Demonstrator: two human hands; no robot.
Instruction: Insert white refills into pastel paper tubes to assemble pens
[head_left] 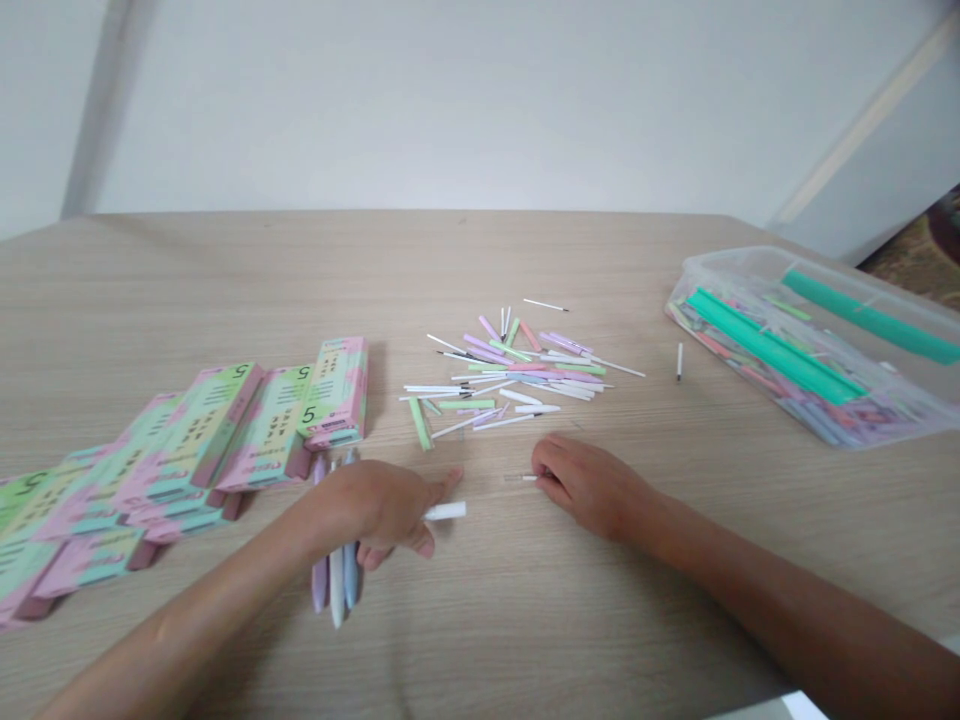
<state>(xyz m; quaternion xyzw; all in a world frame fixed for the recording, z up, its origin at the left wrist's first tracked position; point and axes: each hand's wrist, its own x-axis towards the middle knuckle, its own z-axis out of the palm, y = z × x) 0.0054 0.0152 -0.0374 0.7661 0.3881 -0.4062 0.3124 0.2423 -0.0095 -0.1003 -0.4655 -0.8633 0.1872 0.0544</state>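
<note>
My left hand (pixel 379 510) is closed around a bundle of pastel pens (pixel 335 585), with a white pen barrel (pixel 445 511) pinched at its fingertips. To its right, my right hand (pixel 589 485) rests on the wooden table (pixel 480 280) and pinches a thin white refill (pixel 521 478) at its fingertips. Just beyond both hands lies a loose heap of pen parts (pixel 517 375): white refills and green, pink and purple caps and barrels.
Several pink-and-green pen boxes (pixel 217 430) lie overlapping in a row at the left. A clear plastic tub (pixel 810 345) with teal strips and more pen parts sits at the right. One stray refill (pixel 679 361) lies between heap and tub.
</note>
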